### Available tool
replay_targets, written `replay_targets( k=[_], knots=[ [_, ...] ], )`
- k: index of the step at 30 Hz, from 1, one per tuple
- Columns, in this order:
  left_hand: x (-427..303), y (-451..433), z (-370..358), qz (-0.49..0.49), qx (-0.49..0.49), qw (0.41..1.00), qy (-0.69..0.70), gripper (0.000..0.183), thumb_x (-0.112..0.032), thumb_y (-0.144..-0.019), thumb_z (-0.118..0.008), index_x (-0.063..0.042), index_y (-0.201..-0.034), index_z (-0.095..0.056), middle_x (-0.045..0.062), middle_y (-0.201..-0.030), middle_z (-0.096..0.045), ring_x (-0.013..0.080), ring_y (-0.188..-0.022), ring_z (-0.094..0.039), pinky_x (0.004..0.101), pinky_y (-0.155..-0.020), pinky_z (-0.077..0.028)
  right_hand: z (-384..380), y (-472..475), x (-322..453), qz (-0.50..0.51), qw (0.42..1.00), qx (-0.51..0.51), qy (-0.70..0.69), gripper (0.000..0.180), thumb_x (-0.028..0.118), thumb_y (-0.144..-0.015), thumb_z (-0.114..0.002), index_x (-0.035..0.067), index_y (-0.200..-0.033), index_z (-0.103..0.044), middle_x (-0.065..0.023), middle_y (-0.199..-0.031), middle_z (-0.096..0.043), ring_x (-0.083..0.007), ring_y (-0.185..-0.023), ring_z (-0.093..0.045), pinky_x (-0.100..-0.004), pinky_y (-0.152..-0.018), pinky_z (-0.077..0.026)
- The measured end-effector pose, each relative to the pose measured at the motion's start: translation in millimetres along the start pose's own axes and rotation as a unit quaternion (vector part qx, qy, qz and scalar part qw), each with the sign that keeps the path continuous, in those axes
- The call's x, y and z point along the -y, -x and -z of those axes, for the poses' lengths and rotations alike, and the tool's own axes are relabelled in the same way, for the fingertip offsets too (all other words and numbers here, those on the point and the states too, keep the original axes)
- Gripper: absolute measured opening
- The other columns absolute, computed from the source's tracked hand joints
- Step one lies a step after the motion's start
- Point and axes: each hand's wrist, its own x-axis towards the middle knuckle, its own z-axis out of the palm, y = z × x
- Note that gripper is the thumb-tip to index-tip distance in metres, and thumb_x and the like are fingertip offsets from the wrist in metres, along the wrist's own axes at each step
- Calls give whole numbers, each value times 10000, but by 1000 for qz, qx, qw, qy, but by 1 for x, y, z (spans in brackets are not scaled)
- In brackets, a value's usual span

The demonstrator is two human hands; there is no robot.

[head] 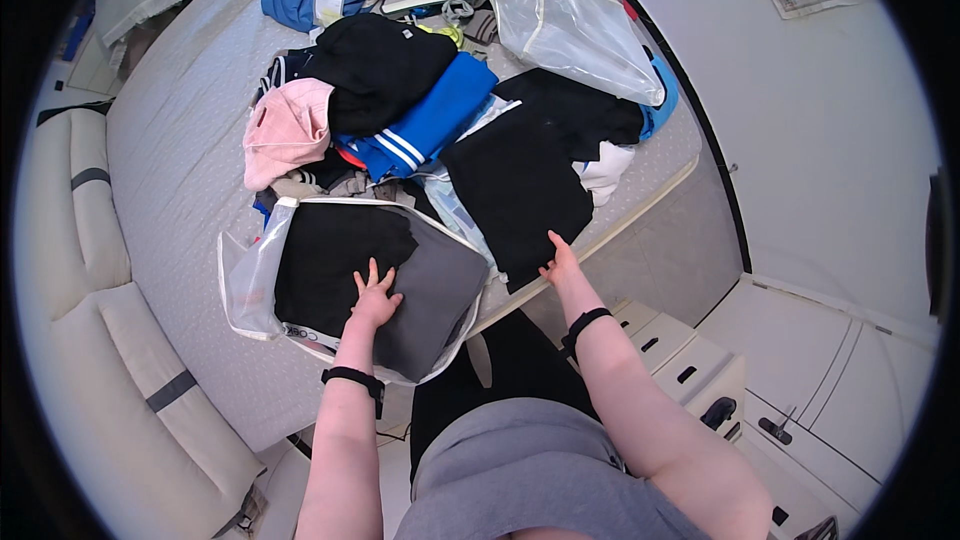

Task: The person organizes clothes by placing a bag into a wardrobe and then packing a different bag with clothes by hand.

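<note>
My left hand (377,297) lies with spread fingers on folded black clothing (330,259) and a folded grey garment (442,285). Both are in an unzipped clear storage bag (251,289) with white edging, at the near side of the mattress. At the near corner of a black folded garment (517,187), my right hand (560,261) has its thumb and fingers around the edge. This garment rests partly on a light blue patterned cloth (454,210). Beyond the bag are a pink garment (289,127), a blue garment with white stripes (427,120) and a black garment (382,64).
A second clear bag (574,22) lies at the mattress's far right, beside more clothes. A cream padded headboard (120,345) runs along the left. White drawers (675,367) stand at the near right, below the wall (825,127).
</note>
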Motion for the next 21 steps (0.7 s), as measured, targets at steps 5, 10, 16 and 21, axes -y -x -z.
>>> replay_targets(
  k=[5, 10, 16, 21],
  knots=[
    [-36, 11, 6, 59, -18, 997, 42, 586, -329, -846, -599, -256, -1387, -386, 31, -1542, -26, 369, -1400, -10, 723, -949, -258, 19, 11, 22, 79, 988, 109, -81, 573, 262, -715, -766, 103, -1197, -501, -72, -1105, -590, -224, -976, -573, -378, -807, -440],
    [-141, 54, -1, -82, -234, 969, 8, 665, -294, -764, -682, -89, -1334, -408, 165, -1458, -253, 337, -1375, -176, 673, -996, -216, -4, 100, 65, 200, 967, 120, 106, 469, 170, -724, -749, 17, -1116, -541, -74, -985, -629, -177, -850, -615, -311, -689, -485],
    [-250, 91, 24, -266, -245, 925, 118, 954, -199, -680, -731, -98, -1448, -174, 167, -1440, -293, 361, -1314, -313, 481, -1030, -323, -51, 192, 78, 262, 915, 258, 165, 234, 99, -759, -690, -14, -953, -624, -60, -903, -652, -135, -777, -614, -262, -653, -479],
    [-247, 101, 70, -188, -358, 903, 146, 753, -52, -670, -650, -195, -1360, -386, 142, -1122, -571, 365, -938, -595, 417, -763, -500, -67, 205, 75, 321, 822, 432, 185, 291, 118, -841, -638, -14, -1096, -591, -60, -1052, -632, -117, -948, -579, -253, -855, -439]
  ],
)
